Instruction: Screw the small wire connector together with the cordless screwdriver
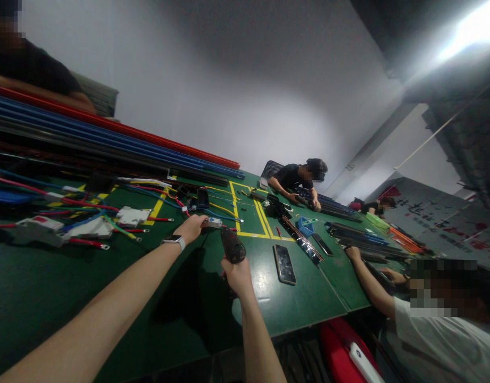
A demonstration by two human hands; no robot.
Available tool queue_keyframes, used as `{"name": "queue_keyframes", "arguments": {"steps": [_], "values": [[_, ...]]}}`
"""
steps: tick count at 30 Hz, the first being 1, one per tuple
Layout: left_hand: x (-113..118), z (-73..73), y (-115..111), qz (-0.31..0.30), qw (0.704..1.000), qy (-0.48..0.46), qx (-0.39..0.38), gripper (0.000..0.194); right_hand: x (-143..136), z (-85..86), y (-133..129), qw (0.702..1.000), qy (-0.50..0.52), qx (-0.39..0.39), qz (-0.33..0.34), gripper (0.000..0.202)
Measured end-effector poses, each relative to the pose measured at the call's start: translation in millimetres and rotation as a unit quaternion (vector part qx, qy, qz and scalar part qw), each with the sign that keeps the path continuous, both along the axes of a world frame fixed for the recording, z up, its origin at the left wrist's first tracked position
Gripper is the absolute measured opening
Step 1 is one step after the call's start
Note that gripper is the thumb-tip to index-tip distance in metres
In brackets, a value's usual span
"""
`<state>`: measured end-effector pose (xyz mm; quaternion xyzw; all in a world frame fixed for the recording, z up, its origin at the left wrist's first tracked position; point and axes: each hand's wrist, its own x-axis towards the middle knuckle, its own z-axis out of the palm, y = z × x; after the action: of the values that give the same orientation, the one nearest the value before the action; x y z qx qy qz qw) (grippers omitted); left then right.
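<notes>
Both forearms enter from the lower edge of the frame and reach up toward centre over the green bench (300,303). Right hand (237,275), just below centre, has its grip wrapped tight around a dark cylindrical tool handle (232,247), black with a faint reddish tint, tilted up and left; its tip is not clear to see. Left hand (192,227), with a white watch (175,241) at the wrist, has fingers pinched together on a small white-and-grey component (214,223) resting on the bench at centre, with thin blue and red wires running from it. Component sits just left of the yellow taped rectangle (250,215). Black phone (284,264) lies flat right of the tool. White breaker-like blocks with coloured leads (109,223) lie at left. Another person's arm (366,279) rests at right.
</notes>
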<state>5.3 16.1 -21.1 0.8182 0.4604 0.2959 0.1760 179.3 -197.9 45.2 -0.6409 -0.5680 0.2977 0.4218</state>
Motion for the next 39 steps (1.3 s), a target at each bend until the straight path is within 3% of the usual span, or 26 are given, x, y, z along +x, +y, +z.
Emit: {"name": "queue_keyframes", "arguments": {"steps": [8, 30, 39], "values": [[-0.4, -0.7, 0.1, 0.003, 1.000, -0.005, 0.009, 0.029, -0.2, 7.5, -0.4, 1.000, 0.008, -0.008, 0.000, 0.012], [0.8, 6.4, -8.7, 0.020, 1.000, -0.005, 0.001, 0.028, 2.5, 0.8, 0.8, 1.000, 0.022, 0.001, 0.007, 0.013], [-0.7, 8.3, -10.8, 0.022, 1.000, 0.005, -0.005, 0.028, -0.7, 7.0, -0.1, 1.000, 0.015, -0.002, 0.002, 0.012]]}}
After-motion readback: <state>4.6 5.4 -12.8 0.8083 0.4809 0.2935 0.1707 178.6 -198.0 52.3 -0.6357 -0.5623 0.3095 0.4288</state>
